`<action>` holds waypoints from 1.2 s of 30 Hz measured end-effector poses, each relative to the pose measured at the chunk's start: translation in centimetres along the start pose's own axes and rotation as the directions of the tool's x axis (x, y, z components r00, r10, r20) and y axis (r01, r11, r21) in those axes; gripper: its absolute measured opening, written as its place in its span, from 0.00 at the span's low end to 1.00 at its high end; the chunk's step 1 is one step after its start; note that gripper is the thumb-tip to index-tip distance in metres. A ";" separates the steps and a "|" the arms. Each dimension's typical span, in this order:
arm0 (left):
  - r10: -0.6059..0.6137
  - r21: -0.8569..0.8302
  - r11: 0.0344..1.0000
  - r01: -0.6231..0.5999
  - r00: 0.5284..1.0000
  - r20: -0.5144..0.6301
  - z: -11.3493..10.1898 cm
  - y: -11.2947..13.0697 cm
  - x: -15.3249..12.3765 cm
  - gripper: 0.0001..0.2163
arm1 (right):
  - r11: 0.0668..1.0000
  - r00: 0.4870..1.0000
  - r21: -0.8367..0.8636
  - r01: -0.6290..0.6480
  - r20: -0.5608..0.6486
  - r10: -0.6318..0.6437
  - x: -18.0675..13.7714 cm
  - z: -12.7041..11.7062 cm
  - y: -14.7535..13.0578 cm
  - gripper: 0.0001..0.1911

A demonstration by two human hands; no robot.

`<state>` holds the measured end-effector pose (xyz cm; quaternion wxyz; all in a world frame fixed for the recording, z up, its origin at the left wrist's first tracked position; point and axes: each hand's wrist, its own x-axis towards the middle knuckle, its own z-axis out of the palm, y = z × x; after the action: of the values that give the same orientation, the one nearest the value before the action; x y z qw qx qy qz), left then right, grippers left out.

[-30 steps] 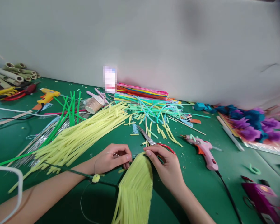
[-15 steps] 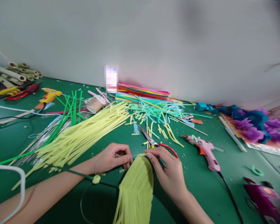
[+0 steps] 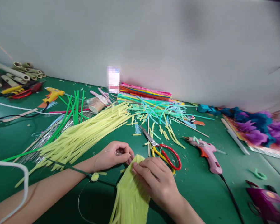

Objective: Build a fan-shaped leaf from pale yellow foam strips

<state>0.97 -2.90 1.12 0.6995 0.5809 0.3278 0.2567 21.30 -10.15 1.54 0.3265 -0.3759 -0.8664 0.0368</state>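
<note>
A fan of pale yellow strips [image 3: 128,199] lies on the green table [image 3: 200,193] in front of me. My left hand [image 3: 113,157] pinches a thin silver wire [image 3: 84,199] at the top of the fan; the wire loops down past my wrist. My right hand [image 3: 154,180] lies over the fan's upper right part, fingers curled and pressing on the strips. Red-handled scissors [image 3: 163,151] lie just beyond my right hand. A thin green stem with a small yellow ball [image 3: 95,176] crosses under my left forearm.
A heap of long yellow strips [image 3: 84,133] and green ones [image 3: 72,109] lies left of centre. A pink glue gun [image 3: 207,152], a yellow glue gun [image 3: 51,95], a twine spool [image 3: 96,104], coloured strip stacks [image 3: 146,91], purple and blue flowers [image 3: 259,127], bamboo tubes [image 3: 16,73].
My right hand has slid left and down from the fan's top edge onto the strips, uncovering the scissors' handles. My left hand has kept its pinch on the wire.
</note>
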 end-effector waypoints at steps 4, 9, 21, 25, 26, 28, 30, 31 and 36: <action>0.016 0.021 1.000 -0.016 1.000 0.004 0.0 -0.1 -0.1 0.11 | 1.000 1.000 0.013 -0.007 -0.027 0.008 0.1 0.1 -0.3 0.11; 0.028 -0.014 1.000 -0.028 1.000 0.008 0.1 0.0 0.0 0.10 | 0.853 0.908 0.392 -0.344 -0.091 0.408 0.8 -0.5 0.1 0.14; 0.054 -0.069 0.996 -0.048 0.995 0.083 -0.1 -0.1 -0.1 0.09 | 0.372 0.672 0.600 -0.708 0.413 0.614 1.5 -0.4 1.1 0.14; 0.025 -0.006 1.000 -0.025 0.997 0.071 0.0 0.2 -0.3 0.09 | 0.319 0.655 0.615 -0.721 0.456 0.603 1.5 -0.4 1.1 0.14; 0.020 0.009 1.000 -0.021 0.997 0.069 0.0 0.3 -0.3 0.09 | 0.308 0.650 0.615 -0.726 0.466 0.601 1.5 -0.4 1.1 0.14; 0.017 0.037 0.999 -0.020 0.997 0.070 0.0 0.3 -0.4 0.09 | 0.280 0.638 0.617 -0.736 0.492 0.592 1.5 -0.5 1.1 0.16; 0.024 0.060 0.998 -0.028 0.997 0.074 -0.1 0.3 -0.4 0.09 | 0.243 0.619 0.616 -0.749 0.520 0.589 1.5 -0.6 1.1 0.17; 0.027 0.068 0.997 -0.032 0.997 0.077 -0.1 0.3 -0.4 0.09 | 0.223 0.607 0.615 -0.756 0.532 0.591 1.5 -0.6 1.1 0.17; 0.035 0.066 0.997 -0.041 0.995 0.093 -0.2 0.2 -0.4 0.08 | 0.159 0.572 0.615 -0.772 0.564 0.595 1.4 -0.7 1.0 0.17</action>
<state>0.55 -3.02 1.32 0.6885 0.6217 0.2928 0.2318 21.60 -8.61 2.58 0.3218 -0.5210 -0.4983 0.6137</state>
